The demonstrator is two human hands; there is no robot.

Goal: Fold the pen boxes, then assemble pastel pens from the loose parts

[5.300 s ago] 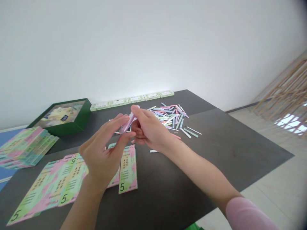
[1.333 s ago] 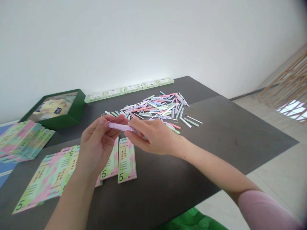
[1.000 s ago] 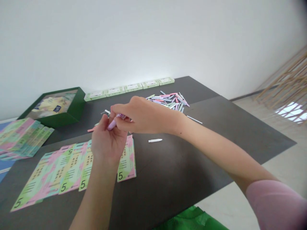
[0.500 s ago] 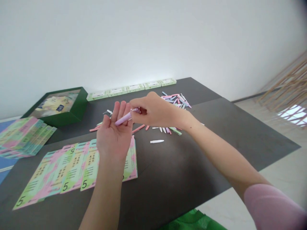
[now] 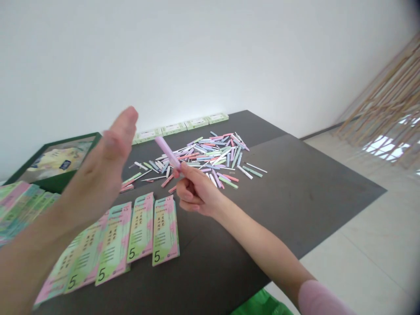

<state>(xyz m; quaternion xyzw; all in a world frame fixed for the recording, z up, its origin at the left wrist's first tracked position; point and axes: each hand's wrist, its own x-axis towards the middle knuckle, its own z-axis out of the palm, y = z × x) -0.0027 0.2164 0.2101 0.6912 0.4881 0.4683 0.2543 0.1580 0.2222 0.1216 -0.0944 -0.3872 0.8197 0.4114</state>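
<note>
So the left hand [image 5: 98, 179] is up off the desk [image 5: 295, 192], flat and spread wide, holding nothing. It's blurry, so the fingers are hard to tell apart. Just right of it is the lilac pen [image 5: 167, 152], pinched at its lower end by the right hand [image 5: 195, 190]. Its long axis tilts up and back-left, free end toward the left fingers with a gap between. Behind, toward the far edge, lies the pen pile [image 5: 213, 155]. The pinched tip is hidden.

Matt dark table [image 5: 295, 188]; smooth plastic pen [image 5: 167, 152]; glossy paper cards [image 5: 166, 229].
</note>
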